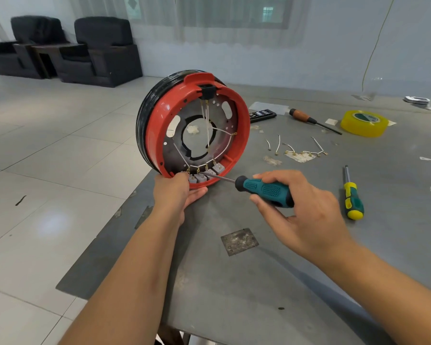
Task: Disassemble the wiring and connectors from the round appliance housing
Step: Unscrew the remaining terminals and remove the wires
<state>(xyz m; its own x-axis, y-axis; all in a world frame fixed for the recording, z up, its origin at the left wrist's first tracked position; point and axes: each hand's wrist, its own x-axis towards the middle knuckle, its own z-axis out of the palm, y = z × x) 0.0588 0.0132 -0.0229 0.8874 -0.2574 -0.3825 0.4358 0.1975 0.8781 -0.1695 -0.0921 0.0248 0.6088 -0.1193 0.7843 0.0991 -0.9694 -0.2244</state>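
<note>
Housing [197, 125] left of tape [365, 123] (table [259, 282])

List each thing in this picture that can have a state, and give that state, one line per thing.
Round housing: on edge, open side toward the camera.
Wires: attached inside.
Left hand: grips the housing's lower rim.
Right hand: holds the teal screwdriver, tip at the connectors.
Yellow-green screwdriver: lying unused.
Loose wires: removed, on table.

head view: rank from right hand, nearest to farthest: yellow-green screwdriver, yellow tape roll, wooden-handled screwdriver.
From the right hand:
1. yellow-green screwdriver, lying on the table just to its right.
2. wooden-handled screwdriver, farther back, behind the loose wires.
3. yellow tape roll, back right; only slightly beyond the wooden-handled one.
</note>
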